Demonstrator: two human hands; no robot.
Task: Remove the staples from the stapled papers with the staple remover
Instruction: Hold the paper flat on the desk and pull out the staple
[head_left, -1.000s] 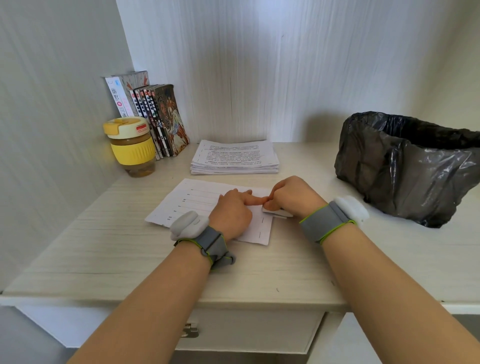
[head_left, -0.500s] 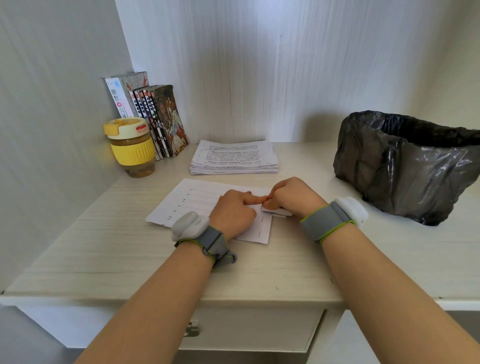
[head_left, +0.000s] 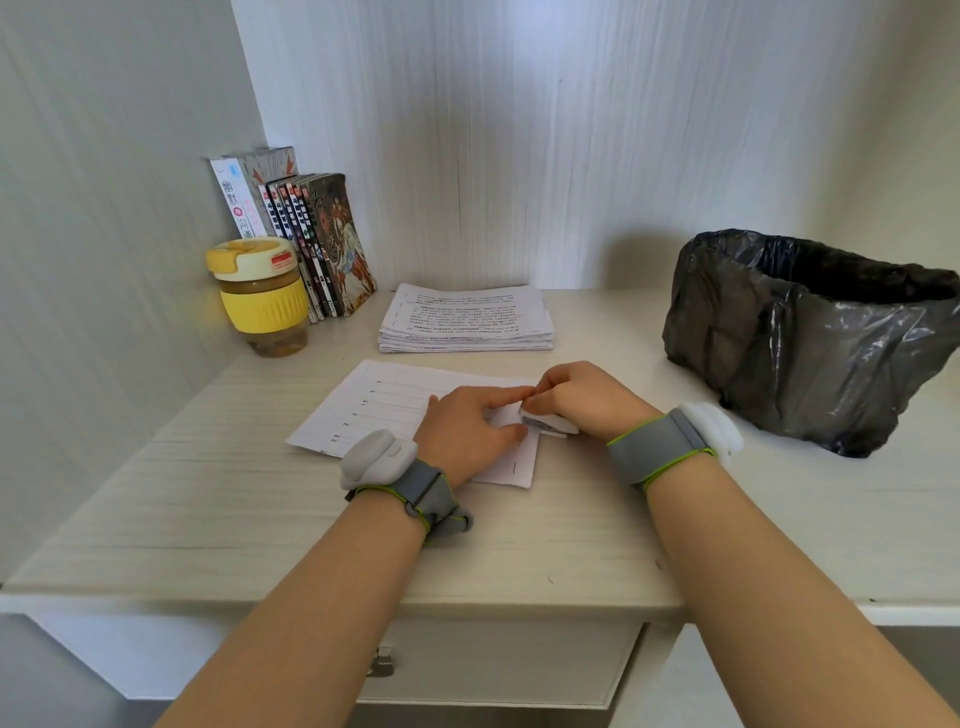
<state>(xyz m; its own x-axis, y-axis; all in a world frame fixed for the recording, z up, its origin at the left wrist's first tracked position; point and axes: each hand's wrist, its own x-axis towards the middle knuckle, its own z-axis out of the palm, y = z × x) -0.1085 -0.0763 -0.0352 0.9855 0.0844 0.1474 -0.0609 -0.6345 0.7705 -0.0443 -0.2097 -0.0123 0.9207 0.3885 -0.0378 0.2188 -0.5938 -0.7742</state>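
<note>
A stapled set of white papers (head_left: 374, 410) lies flat on the desk in front of me. My left hand (head_left: 467, 431) presses down on its right part, index finger and thumb stretched toward the right edge. My right hand (head_left: 582, 397) grips a small white staple remover (head_left: 550, 425) whose metal tip sits at the paper's right edge between my left finger and thumb. The staple itself is hidden under my fingers.
A stack of more stapled papers (head_left: 467, 317) lies behind. A bin lined with a black bag (head_left: 810, 338) stands at the right. A yellow-lidded cup (head_left: 262, 296) and a row of books (head_left: 306, 239) stand at the back left. The desk's front edge (head_left: 363, 597) is close.
Both hands stay at the paper's right edge. The staple remover's tip now shows more between my left thumb and index finger.
</note>
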